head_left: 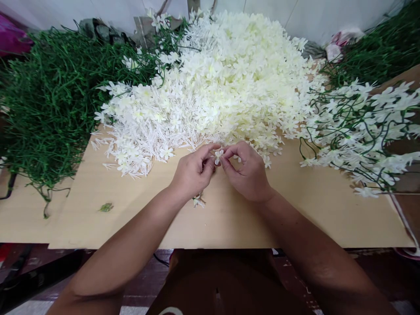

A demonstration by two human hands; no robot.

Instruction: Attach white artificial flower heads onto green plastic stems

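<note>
Over the middle of the board, a small white artificial flower point(218, 156) shows between my two hands. My left hand point(194, 169) is closed in a pinch around the flower from the left. From the right, my right hand point(246, 170) pinches at its petals with thumb and forefinger. Below my left hand, part of another white flower with a bit of green stem point(198, 201) shows beside the wrist. Just beyond my fingers rises a large heap of loose white flowers point(236, 87). The stem of the held flower is hidden by my fingers.
Green plastic stems point(55, 96) pile up at the left, and more stems point(387, 48) lie at the far right. White flowers on green stems point(364, 127) cover the board's right side. A small green scrap point(106, 207) lies on the cardboard point(131, 223). A wall point(272, 11) stands behind.
</note>
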